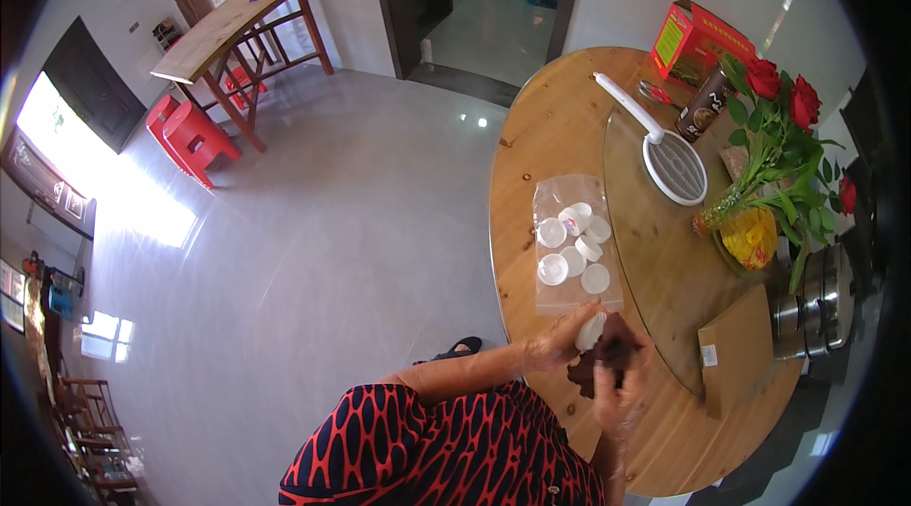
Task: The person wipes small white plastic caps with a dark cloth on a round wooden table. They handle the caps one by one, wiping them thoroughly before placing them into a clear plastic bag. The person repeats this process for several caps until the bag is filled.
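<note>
My left hand (569,337) grips a white plastic cap (591,332) with a ridged side, over the near edge of the round wooden table (523,171). Against that cap my right hand (620,385) presses a dark brown cloth (613,344), part of which hangs below the fingers. Just beyond both hands lies a clear plastic bag (544,298). Several more white caps (595,279) are spread on or in the bag; which of the two cannot be told. Some show their hollow side, others their flat top.
A glass turntable (640,250) carries a white electric fly swatter (675,166), red roses (763,79) and a yellow plastic bag (749,238). Around it are a cardboard box (740,349), stacked steel pots (818,306), a brown canister (704,104), red-handled scissors (658,93) and a red carton (701,43).
</note>
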Available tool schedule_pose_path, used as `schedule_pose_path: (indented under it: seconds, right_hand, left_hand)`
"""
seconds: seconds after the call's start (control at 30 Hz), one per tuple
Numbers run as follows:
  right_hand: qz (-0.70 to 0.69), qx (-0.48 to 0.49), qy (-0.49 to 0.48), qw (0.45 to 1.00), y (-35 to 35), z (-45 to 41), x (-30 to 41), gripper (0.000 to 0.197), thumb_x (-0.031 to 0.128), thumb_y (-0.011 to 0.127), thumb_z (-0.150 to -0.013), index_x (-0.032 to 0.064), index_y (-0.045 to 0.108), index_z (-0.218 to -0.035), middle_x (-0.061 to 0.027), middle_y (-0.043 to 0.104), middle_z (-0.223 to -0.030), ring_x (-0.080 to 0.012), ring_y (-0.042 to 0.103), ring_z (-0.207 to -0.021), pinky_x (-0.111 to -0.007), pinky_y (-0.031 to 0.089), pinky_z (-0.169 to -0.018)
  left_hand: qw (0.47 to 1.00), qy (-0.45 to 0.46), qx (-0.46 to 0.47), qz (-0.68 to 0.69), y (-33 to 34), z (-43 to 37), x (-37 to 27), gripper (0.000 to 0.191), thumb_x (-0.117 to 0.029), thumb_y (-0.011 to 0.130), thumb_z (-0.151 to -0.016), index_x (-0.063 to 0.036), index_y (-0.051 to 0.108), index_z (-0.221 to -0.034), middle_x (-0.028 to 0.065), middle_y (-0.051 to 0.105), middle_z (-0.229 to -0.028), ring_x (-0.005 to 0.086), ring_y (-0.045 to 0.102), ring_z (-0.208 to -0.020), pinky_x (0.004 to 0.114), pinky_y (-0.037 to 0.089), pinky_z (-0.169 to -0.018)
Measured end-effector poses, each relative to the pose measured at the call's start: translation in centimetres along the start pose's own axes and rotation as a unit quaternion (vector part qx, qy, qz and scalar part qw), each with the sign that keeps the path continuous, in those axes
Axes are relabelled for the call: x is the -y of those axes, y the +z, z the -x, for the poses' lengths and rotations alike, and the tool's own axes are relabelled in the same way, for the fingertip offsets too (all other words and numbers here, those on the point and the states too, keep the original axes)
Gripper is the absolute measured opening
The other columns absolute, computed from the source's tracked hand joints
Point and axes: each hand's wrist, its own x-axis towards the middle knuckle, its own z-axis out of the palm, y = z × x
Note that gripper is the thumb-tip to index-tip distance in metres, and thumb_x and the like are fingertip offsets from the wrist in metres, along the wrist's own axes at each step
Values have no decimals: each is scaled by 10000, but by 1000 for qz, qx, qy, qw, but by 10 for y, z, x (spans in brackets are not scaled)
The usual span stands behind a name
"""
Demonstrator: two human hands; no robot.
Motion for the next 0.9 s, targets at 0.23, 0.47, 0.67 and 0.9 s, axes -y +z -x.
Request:
schedule_pose_path:
  seconds: [0.23, 0.47, 0.67, 0.9]
  right_hand:
    - [201, -42, -100, 974, 19, -8, -24, 416, 142, 612, -784, -13, 541, -1163, -208, 458, -1168, -389, 481, -1042, -455, 419, -883]
    - [47, -29, 5, 998, -6, -11, -21, 309, 62, 578, -819, -18, 564, -1117, -144, 526, -1040, -278, 546, -940, -358, 454, -803]
    - [185, 60, -38, 980, -4, -3, -10, 363, 73, 606, -730, -17, 581, -1080, -151, 515, -1088, -333, 523, -984, -392, 447, -839]
    - [103, 65, 8, 993, -5, -2, -25, 303, 121, 579, -805, -21, 574, -1072, -147, 522, -1069, -309, 531, -954, -382, 442, -830]
  left_hand:
    - [973, -14, 98, 210, 15, 8, -2, 349, -384, 457, -935, -114, 546, -1138, 19, 580, -1029, 159, 567, -948, 302, 463, -856]
    - [983, 57, 111, 132, -7, 1, 16, 291, -108, 612, -867, -4, 533, -1126, 55, 598, -1039, 116, 575, -944, 293, 486, -786]
    - [944, 130, 13, -304, -26, -3, 42, 424, -60, 639, -787, -22, 432, -1155, 87, 524, -977, 169, 527, -877, 290, 469, -735]
    - [912, 210, 39, -350, -19, 7, 29, 379, -55, 640, -783, -4, 455, -1109, 100, 545, -951, 178, 537, -871, 310, 468, -732]
